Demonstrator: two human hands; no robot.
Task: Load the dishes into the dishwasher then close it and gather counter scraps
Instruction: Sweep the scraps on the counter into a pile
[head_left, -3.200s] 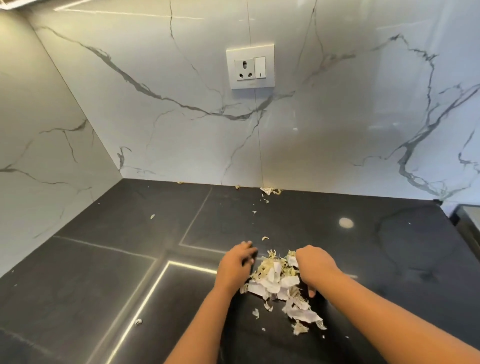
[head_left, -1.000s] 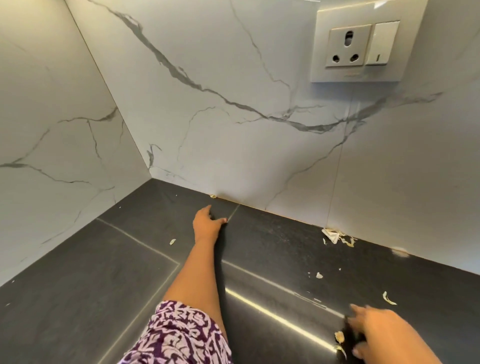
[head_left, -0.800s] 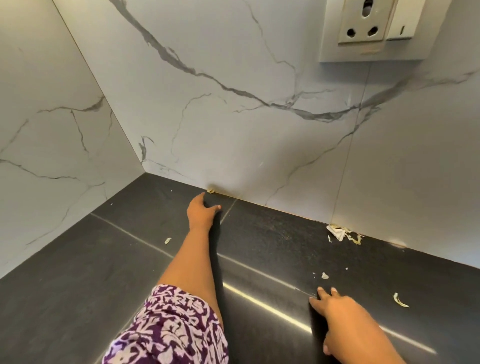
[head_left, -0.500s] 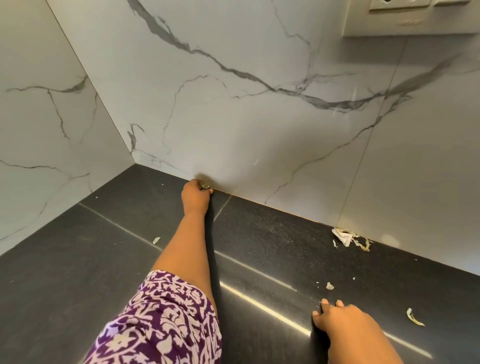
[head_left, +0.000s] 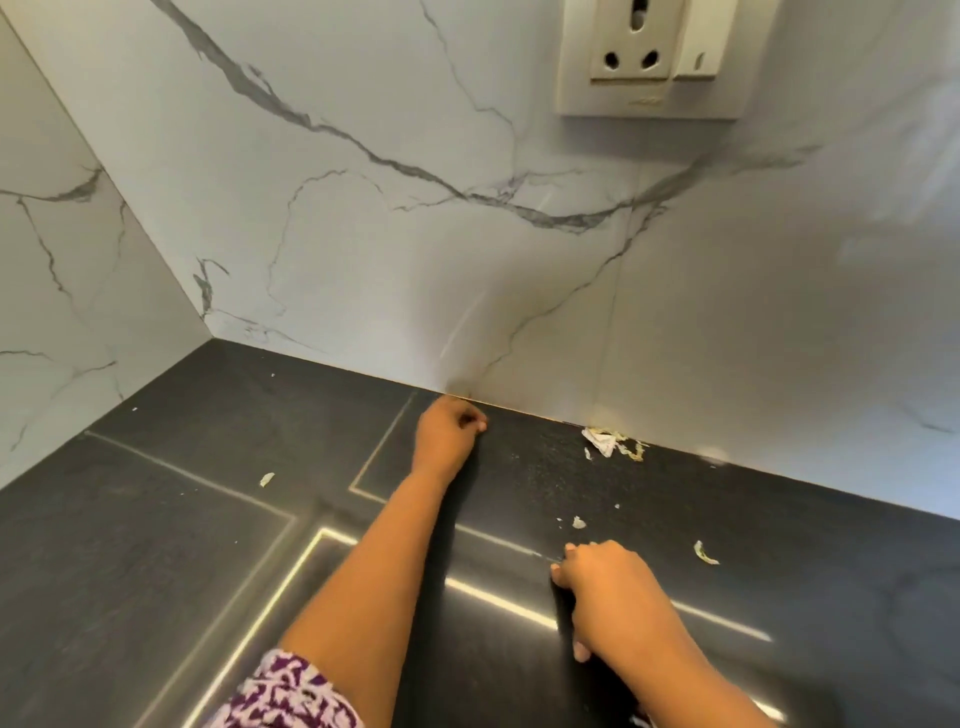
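Pale vegetable scraps lie scattered on the black counter (head_left: 156, 545). A crumpled scrap cluster (head_left: 605, 442) sits against the wall base. Single bits lie to the right (head_left: 705, 553), in the middle (head_left: 578, 522) and to the left (head_left: 266, 479). My left hand (head_left: 449, 431) is stretched out to the wall base, its fingers curled with the thumb against the fingertips, as if pinching a tiny scrap that I cannot see. My right hand (head_left: 613, 597) rests palm down on the counter, its fingers arched and holding nothing.
White marble walls meet in a corner at the back left. A wall socket (head_left: 654, 57) hangs above the scrap cluster. A light strip reflects across the glossy counter near my right hand. A white bit (head_left: 638, 721) shows at the bottom edge.
My left hand reached the small scrap at the wall base, closed over it and drew back slightly to the right; the scrap is gone from view. My right hand stayed planted on the counter.
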